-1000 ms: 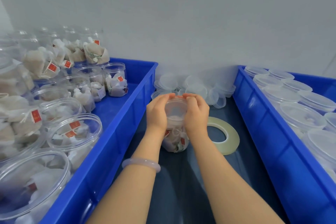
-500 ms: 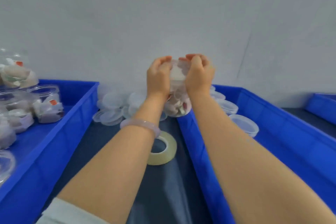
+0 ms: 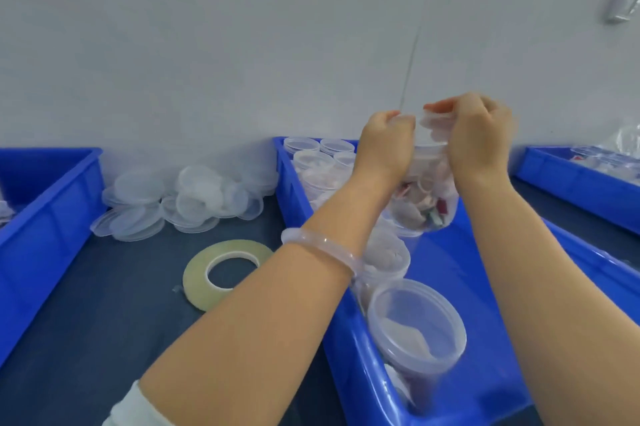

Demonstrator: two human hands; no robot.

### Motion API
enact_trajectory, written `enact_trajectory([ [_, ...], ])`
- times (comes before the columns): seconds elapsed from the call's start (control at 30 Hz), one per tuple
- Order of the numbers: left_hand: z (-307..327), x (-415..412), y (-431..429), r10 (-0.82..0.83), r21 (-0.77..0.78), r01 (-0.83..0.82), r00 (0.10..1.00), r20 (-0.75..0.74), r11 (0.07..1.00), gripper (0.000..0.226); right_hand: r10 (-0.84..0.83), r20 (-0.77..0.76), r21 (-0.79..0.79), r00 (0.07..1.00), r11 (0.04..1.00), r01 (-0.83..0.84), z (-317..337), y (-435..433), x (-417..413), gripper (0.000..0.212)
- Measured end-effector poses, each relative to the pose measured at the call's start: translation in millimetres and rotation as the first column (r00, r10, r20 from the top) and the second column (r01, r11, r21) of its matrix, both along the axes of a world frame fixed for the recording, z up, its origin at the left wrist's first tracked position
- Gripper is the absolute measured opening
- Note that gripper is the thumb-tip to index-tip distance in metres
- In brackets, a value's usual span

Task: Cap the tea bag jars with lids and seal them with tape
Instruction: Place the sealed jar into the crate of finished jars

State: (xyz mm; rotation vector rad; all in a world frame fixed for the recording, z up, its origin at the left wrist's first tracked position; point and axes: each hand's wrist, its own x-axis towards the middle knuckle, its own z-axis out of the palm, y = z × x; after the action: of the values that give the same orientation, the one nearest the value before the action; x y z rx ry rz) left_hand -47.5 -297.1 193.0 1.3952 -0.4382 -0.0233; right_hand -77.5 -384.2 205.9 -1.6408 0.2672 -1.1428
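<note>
A clear jar of tea bags (image 3: pixel 425 207) with its lid on hangs in the air above the right blue bin (image 3: pixel 460 273). My left hand (image 3: pixel 382 145) and my right hand (image 3: pixel 479 138) both grip its lidded top from either side. A roll of clear tape (image 3: pixel 225 271) lies flat on the dark table, left of my left forearm. A heap of loose clear lids (image 3: pixel 180 204) sits against the wall behind the tape.
Several capped jars (image 3: pixel 415 328) stand in the right bin under and in front of my arms. A blue bin (image 3: pixel 41 228) edges in at the left, another blue bin (image 3: pixel 581 183) at the far right. A white wall closes the back.
Both hands lifted the capped jar off the table and carried it right, over the right bin. The view has swung right, so the left bin of open jars is nearly out of sight.
</note>
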Motion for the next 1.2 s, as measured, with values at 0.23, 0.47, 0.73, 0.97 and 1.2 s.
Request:
enact_trajectory([
  [0.23, -23.1, -37.7, -8.9, -0.147, 0.184, 0.136, 0.988, 0.047, 0.974, 0.039, -0.058, 0.011, 0.095, 0.998, 0.994, 0.056, -28.2, -20.3, -51.6, 0.031],
  [0.47, -47.9, -41.0, -4.7, -0.192, 0.526, 0.0, 0.931, 0.31, 0.85, 0.019, 0.032, -0.102, 0.152, 0.994, 0.988, -0.016, -72.1, -24.0, -54.3, 0.036],
  [0.73, -87.3, -27.6, 2.2, -0.356, 0.827, -0.35, 0.777, 0.519, 0.44, 0.03, 0.011, -0.686, -0.203, 0.728, 0.958, -0.205, -105.2, -29.2, -53.1, 0.026],
  [0.97, -79.5, -25.5, 4.6, -0.32, 0.843, -0.267, 0.838, 0.442, 0.466, 0.032, -0.444, -0.68, -0.666, 0.583, 0.706, -0.239, -92.9, -2.3, -52.1, 0.02],
  [1.2, -51.3, 15.2, 106.6, 0.032, 0.724, -0.359, 0.906, 0.423, 0.589, 0.034, -0.266, -0.608, -0.719, 0.748, 0.584, -0.376, -50.2, 95.4, 6.9, 0.027],
])
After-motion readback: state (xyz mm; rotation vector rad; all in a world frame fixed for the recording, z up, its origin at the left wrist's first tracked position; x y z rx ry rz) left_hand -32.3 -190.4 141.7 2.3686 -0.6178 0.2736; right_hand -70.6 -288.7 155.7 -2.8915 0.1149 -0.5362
